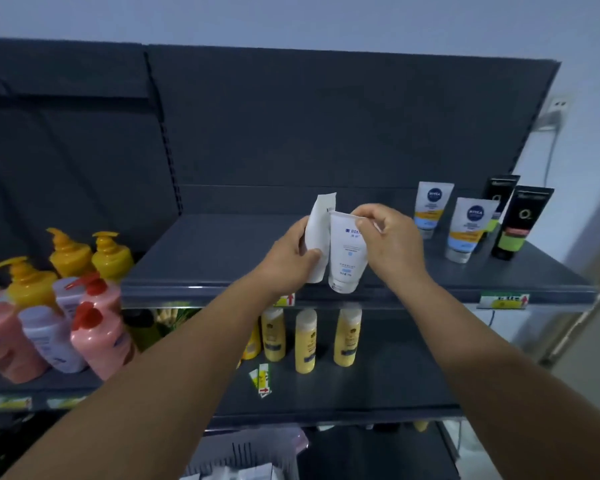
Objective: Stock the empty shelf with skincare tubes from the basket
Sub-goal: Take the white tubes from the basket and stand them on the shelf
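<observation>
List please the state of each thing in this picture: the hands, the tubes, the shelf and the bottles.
Left hand: shut on plain white tube.
Right hand: fingers pinch printed white tube, cap down.
Top shelf: mostly bare.
Nivea tubes: two, upright, cap down.
Black tubes: two, upright.
Yellow bottles: upright, lower shelf.
Pump bottles: capped, upright.
Basket: below, contents unclear.

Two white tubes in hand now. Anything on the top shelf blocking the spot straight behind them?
Nothing visible. The shelf behind the white tubes is bare; the left hand and right hand hold them above its front edge. The four stocked tubes stand apart, further right.
</observation>
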Motion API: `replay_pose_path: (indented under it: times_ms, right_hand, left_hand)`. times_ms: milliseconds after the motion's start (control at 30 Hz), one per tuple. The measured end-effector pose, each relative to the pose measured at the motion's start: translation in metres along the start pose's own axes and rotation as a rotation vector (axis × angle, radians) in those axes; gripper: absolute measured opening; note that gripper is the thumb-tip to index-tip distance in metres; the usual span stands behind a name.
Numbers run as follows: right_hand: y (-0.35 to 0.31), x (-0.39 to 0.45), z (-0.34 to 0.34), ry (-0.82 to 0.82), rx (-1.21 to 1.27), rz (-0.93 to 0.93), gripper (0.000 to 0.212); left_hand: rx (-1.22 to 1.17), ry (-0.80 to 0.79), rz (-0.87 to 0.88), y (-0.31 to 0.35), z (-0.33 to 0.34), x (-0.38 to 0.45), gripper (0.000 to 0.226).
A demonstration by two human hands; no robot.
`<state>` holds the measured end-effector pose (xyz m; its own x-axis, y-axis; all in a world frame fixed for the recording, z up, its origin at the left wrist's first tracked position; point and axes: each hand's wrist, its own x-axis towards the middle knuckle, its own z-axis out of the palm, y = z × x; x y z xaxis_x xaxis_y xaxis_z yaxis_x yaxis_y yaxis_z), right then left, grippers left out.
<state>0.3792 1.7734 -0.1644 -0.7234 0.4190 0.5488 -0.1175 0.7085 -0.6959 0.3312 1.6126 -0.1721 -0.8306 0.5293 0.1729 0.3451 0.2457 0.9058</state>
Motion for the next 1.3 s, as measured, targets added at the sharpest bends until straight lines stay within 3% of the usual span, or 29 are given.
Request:
replay_pose_path:
  times_ms: [467, 633, 800, 1133, 1300]
  right_hand:
    - [0.110, 0.091, -0.014, -0.054, -0.001, 0.067, 0.020]
    - [0.122, 0.079, 0.001, -0.130, 0.186, 0.316, 0.063]
    - [0.138, 0.070, 0.008, -0.304, 0.030, 0.413, 0.047]
    - [0.165, 0.120, 0.016, -0.282, -0.050, 0.437, 0.041]
    - [0.178, 0.139, 0.025, -0.284, -0.060, 0.429, 0.041]
  left_hand:
    - [-0.024, -0.070, -0.109, -0.030, 0.075, 0.133, 0.050]
    - [0.030, -0.085, -0.112, -0.040, 0.081, 0.155, 0.050]
    - [0.116, -0.025, -0.123, -0.054, 0.084, 0.175, 0.045]
    - [0.236, 0.081, -0.161, -0.064, 0.094, 0.250, 0.045]
    - [0.221, 0.026, -0.182, -0.069, 0.102, 0.294, 0.040]
